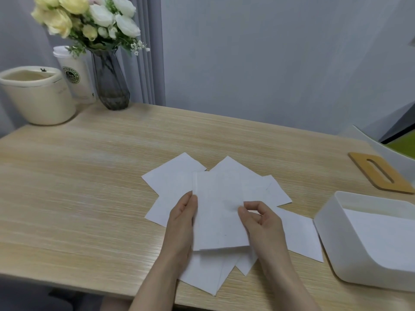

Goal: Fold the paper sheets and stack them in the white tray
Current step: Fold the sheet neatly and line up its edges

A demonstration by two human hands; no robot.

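Early in the job, by the look of it: one folded sheet [219,209] held above loose paper sheets [170,187] scattered on the counter [89,176], left hand [182,217] gripping its left edge, right hand [258,217] pinching its right edge with curled fingers [251,205]. Already something pale, likely paper, inside the white tray [332,221] at right; still several flat sheets to fold and stack.

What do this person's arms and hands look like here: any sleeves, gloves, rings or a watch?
Both forearms are bare to the bottom of the frame: no sleeves show. The left hand and right hand wear no gloves, and no rings, watch or markings are visible. Nails look short and unpainted.
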